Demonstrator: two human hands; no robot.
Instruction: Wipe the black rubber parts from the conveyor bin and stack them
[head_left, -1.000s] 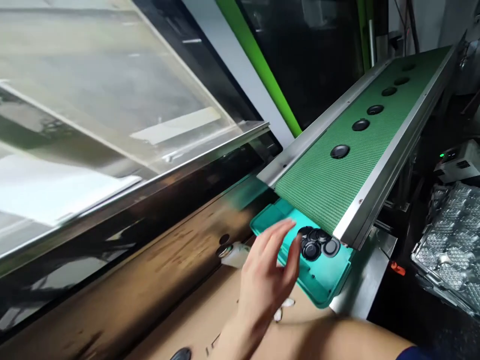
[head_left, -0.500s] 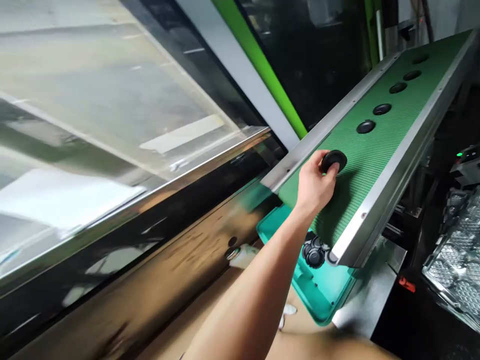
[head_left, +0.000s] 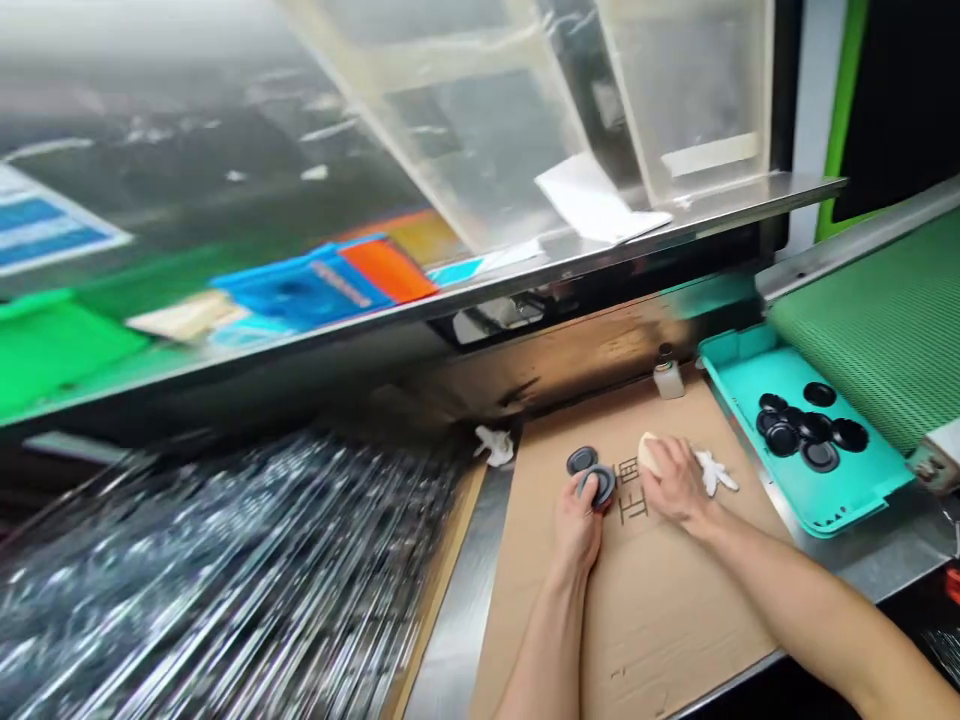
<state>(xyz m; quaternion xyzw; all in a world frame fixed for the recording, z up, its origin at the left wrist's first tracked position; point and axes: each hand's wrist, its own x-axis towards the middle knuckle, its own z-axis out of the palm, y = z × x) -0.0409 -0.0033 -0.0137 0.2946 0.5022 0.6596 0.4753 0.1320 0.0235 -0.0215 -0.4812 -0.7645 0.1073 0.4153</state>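
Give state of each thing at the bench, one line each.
Left hand: gripping a black round disc.
Right hand: holding a cream pad.
Dark grey round disc: flat on cardboard.
Brown cardboard sheet: flat, printed with black characters.
Teal plastic tray: holding loose black round discs.
Small white bottle: upright.

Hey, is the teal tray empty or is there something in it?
It isn't empty: the teal tray has several black discs lying in a loose cluster on its floor.
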